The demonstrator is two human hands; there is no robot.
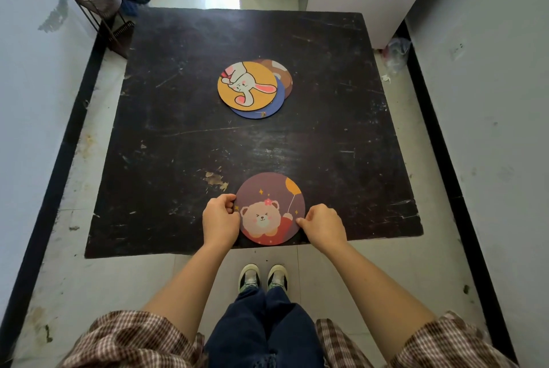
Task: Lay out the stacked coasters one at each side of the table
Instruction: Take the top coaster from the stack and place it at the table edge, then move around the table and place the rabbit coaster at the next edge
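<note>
A round brown coaster with a bear and a balloon [271,204] lies flat at the near edge of the dark square table [178,159]. My left hand [219,219] pinches its left rim and my right hand [322,225] pinches its right rim. In the table's middle sits a loose stack: a yellow rabbit coaster [246,88] on top, a blue coaster [277,103] under it and a brown coaster [282,70] at the bottom, each shifted so its edge shows.
A dark metal rack [98,5] with bags stands past the table's far left corner. White walls close in on the left and right, with black skirting along the floor. A plastic bag [396,52] lies at the far right. My feet stand just below the table's near edge.
</note>
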